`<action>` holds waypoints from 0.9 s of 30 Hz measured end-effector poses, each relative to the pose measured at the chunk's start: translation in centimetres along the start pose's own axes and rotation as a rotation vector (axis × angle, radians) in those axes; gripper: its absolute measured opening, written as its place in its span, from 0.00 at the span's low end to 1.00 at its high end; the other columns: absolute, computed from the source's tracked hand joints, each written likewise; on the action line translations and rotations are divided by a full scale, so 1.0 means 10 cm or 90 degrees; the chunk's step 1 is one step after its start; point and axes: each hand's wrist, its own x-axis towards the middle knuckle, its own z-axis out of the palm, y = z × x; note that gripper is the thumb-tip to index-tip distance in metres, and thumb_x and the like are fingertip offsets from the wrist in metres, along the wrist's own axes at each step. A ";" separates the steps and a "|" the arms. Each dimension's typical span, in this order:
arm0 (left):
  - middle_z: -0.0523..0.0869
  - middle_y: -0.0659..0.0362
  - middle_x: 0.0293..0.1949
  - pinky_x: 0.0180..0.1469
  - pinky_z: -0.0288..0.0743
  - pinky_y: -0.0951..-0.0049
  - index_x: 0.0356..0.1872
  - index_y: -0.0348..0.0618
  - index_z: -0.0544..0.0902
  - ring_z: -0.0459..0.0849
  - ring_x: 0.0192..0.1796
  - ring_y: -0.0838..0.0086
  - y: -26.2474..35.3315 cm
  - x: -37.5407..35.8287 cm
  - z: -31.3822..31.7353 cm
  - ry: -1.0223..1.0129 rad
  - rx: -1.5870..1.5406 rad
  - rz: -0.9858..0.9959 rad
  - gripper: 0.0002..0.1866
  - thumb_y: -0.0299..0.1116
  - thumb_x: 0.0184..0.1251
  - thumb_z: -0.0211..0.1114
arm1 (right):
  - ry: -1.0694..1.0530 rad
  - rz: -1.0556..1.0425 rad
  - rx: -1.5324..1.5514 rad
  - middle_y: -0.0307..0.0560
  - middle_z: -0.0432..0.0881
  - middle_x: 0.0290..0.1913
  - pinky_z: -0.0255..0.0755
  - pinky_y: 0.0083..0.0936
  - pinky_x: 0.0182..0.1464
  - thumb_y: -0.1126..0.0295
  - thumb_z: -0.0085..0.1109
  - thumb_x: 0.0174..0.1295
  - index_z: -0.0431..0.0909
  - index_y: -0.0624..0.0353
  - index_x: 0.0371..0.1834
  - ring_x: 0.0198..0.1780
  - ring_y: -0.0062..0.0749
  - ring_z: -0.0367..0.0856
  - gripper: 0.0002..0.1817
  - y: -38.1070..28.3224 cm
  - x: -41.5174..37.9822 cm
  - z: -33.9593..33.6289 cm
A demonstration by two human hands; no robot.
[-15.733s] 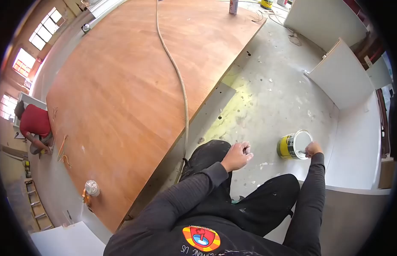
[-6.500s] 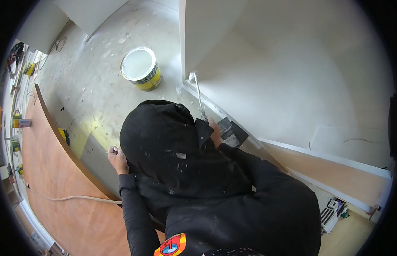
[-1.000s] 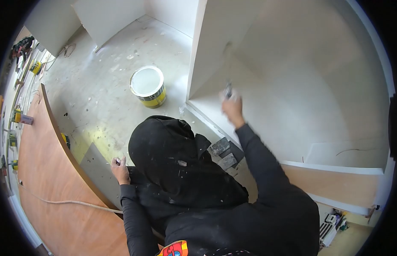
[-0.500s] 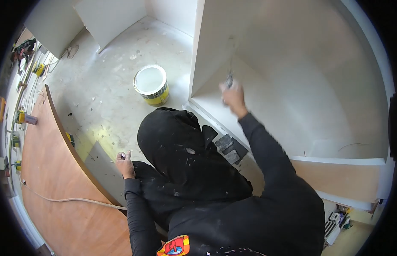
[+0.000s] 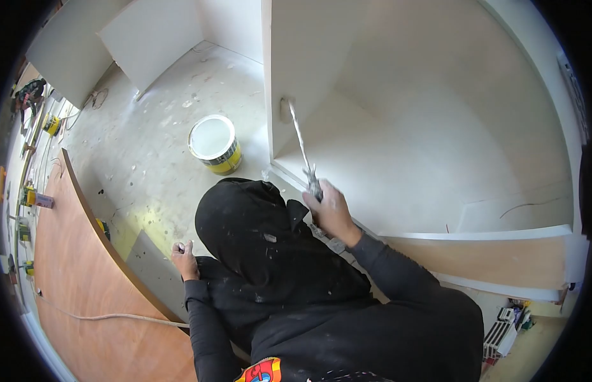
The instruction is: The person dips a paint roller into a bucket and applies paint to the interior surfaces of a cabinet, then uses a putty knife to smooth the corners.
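My right hand (image 5: 331,210) is closed round the grey grip of a paint roller (image 5: 299,134). Its long, white-smeared rod points up and left, and its small roller head is at the inner side panel (image 5: 312,57) of a white cabinet. Whether the roller touches the panel is hard to tell. My left hand (image 5: 185,260) is low on the left beside my black clothing, fingers curled in and thumb up; what it holds, if anything, is hidden. An open yellow and black bucket (image 5: 224,160), pale inside, stands on the floor beyond me.
A curved wooden panel (image 5: 85,254) fills the left side, with a cable (image 5: 117,317) across it. Small tins (image 5: 38,197) stand behind it. White boards (image 5: 149,41) stand at the back. Another person (image 5: 29,95) is far left. A wooden strip (image 5: 480,258) edges the cabinet's front.
My right hand has moved down and left with the paint roller, whose rod now shows clearly. The view has shifted slightly. My left hand keeps its curled pose.
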 end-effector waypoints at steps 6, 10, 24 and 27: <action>0.60 0.70 0.21 0.26 0.53 0.79 0.21 0.47 0.61 0.56 0.25 0.84 0.00 -0.01 -0.02 0.008 0.015 -0.009 0.18 0.22 0.56 0.64 | 0.091 0.146 0.272 0.45 0.75 0.17 0.66 0.30 0.16 0.67 0.55 0.58 0.72 0.59 0.25 0.16 0.30 0.75 0.08 0.52 1.69 -0.30; 0.60 0.70 0.20 0.24 0.51 0.79 0.20 0.48 0.61 0.56 0.23 0.84 -0.02 0.03 -0.02 0.020 0.014 -0.002 0.18 0.22 0.56 0.64 | 0.180 0.085 0.270 0.47 0.73 0.19 0.66 0.30 0.18 0.71 0.55 0.58 0.71 0.64 0.24 0.17 0.33 0.74 0.09 0.55 2.62 -0.86; 0.65 0.69 0.20 0.23 0.55 0.81 0.21 0.46 0.65 0.60 0.22 0.85 -0.06 0.04 0.00 -0.037 -0.024 0.044 0.12 0.18 0.54 0.57 | -0.063 -0.001 0.065 0.54 0.76 0.23 0.71 0.35 0.30 0.66 0.58 0.57 0.70 0.68 0.35 0.24 0.44 0.78 0.14 -0.24 -0.09 -0.14; 0.74 0.66 0.24 0.28 0.65 0.80 0.24 0.41 0.71 0.69 0.24 0.82 0.23 -0.14 0.11 -0.027 0.015 0.085 0.06 0.18 0.55 0.55 | -0.020 -0.145 0.043 0.61 0.77 0.25 0.70 0.38 0.33 0.68 0.58 0.57 0.69 0.70 0.37 0.29 0.55 0.78 0.15 -0.13 -0.43 -0.13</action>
